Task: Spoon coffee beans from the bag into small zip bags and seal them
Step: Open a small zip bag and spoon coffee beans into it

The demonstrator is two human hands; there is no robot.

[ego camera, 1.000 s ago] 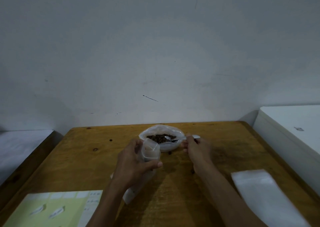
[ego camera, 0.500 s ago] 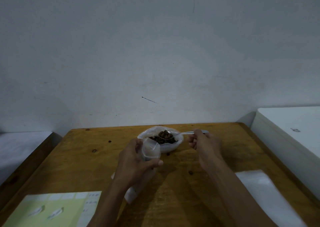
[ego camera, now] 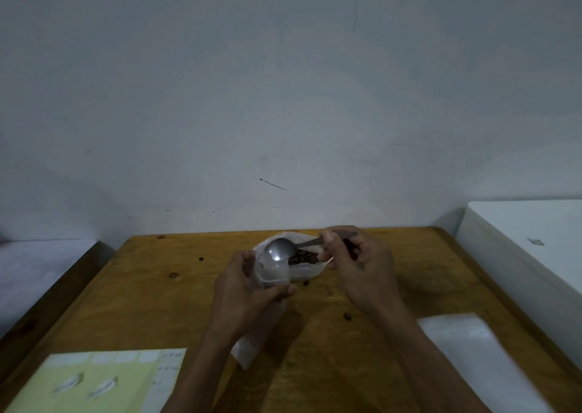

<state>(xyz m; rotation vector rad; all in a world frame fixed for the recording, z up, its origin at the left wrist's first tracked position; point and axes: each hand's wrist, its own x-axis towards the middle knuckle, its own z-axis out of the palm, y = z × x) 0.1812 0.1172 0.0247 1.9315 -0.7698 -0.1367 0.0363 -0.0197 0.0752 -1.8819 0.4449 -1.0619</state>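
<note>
Our single head-worn wide-angle view, facing forward and slightly down, close above our brown wooden bench [ego camera: 157,286], plain grey wall [ego camera: 283,81] beyond

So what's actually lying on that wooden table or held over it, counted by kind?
Spoons: 1, the spoon in the right hand
Plastic bags: 3, the bag of beans, the small zip bag in the left hand, the flat white bag
Paper sheets: 1, the yellow sheet
Total: 5
</note>
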